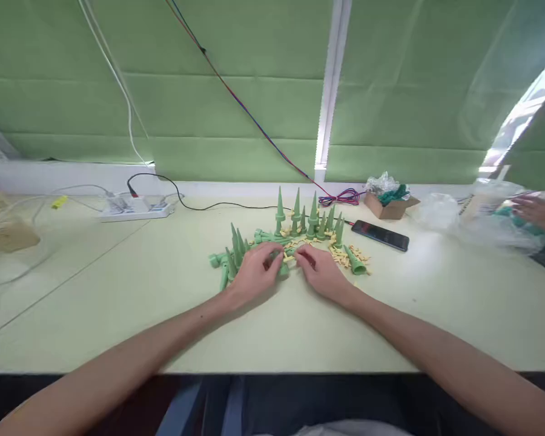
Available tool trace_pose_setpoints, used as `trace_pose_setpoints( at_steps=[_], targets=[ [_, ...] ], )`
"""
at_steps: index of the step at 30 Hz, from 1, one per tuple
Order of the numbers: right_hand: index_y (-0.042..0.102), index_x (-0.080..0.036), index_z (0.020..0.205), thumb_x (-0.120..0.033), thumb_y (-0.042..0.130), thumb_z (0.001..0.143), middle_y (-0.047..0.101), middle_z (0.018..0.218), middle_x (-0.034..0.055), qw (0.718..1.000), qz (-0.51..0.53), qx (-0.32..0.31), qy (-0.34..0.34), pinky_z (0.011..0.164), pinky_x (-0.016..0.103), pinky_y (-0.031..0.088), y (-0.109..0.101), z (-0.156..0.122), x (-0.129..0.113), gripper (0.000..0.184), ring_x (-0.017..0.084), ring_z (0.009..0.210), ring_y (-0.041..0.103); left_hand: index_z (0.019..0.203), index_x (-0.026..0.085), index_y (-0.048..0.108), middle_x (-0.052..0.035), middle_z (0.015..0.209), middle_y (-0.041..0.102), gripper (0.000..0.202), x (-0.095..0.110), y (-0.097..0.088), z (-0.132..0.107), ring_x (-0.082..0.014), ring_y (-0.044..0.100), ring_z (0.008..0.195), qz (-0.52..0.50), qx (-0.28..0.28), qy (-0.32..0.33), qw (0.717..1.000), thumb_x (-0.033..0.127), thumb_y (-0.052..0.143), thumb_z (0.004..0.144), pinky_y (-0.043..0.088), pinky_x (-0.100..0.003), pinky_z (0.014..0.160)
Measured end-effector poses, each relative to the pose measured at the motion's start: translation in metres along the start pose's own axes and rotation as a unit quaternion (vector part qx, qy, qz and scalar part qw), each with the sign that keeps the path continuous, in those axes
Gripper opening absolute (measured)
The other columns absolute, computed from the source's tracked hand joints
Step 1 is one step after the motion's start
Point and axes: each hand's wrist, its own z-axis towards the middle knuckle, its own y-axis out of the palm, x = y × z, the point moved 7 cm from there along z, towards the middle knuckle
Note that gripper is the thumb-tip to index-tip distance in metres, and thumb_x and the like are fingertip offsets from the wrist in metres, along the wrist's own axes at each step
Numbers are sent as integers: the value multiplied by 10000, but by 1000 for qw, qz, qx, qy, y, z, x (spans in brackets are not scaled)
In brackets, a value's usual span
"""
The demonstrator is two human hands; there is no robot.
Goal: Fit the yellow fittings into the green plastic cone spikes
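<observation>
My left hand (257, 266) is closed in a pinch at the middle of the table, by a small yellow plastic piece (288, 258) that shows between my two hands. Green plastic partly shows below those fingers. Close on the other side, my right hand (321, 270) is also pinched; what its fingertips hold is too small to make out. Green pointed cones (234, 245) stand and lie around my left hand. Behind both hands, several taller green cones (280, 209) stand upright, with yellow bits around them. A loose pile of small yellow pieces (343, 258) and a tipped green cone (355, 261) lie beyond my right hand.
A black phone (380, 235) lies at the right, before a small cardboard box (390, 208). A power strip (138, 212) with cables sits at the back left. Plastic bags (490, 224) and another person's hand (538, 211) are at far right.
</observation>
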Motion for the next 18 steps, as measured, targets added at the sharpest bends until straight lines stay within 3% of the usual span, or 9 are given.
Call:
trace_pose_setpoints(
  at_steps=[8, 18],
  targets=[
    [572, -207, 895, -280, 486, 970, 608, 715, -4, 999, 27, -29, 8, 635, 286, 409, 2, -3, -1, 135, 161, 638, 546, 1003, 182, 674, -40, 915, 661, 193, 6, 5, -1, -130, 558, 633, 13, -40, 14, 999, 250, 500, 957, 471, -277, 605],
    [582, -207, 839, -293, 490, 976, 616, 684, -6, 999, 13, -31, 10, 609, 278, 411, 1, -3, -1, 186, 152, 627, 557, 1005, 183, 671, -42, 914, 649, 186, 9, 5, -1, -145, 576, 694, 17, -41, 28, 999, 227, 495, 966, 465, -275, 624]
  ],
)
